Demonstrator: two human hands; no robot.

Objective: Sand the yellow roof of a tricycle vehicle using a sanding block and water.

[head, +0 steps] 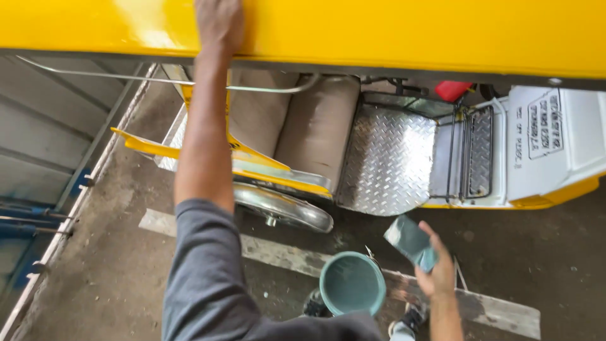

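My left hand (pixel 219 22) lies flat on the glossy yellow roof (pixel 410 31) of a small vehicle, arm stretched up and forward in a grey sleeve. My right hand (pixel 435 268) hangs low at the right and holds a folded grey-teal cloth (pixel 410 241). Below it on the floor stands a round teal bucket (pixel 352 283), close to my shoes. Under the roof I see the beige seat (pixel 297 123) and a diamond-plate metal floor panel (pixel 388 158).
A white vehicle panel (pixel 549 139) with black lettering sits at the right, a red object (pixel 451 90) behind it. A chrome wheel fender (pixel 284 207) sticks out below the seat. The concrete floor has a pale painted stripe (pixel 278 249). A corrugated wall (pixel 38 132) runs along the left.
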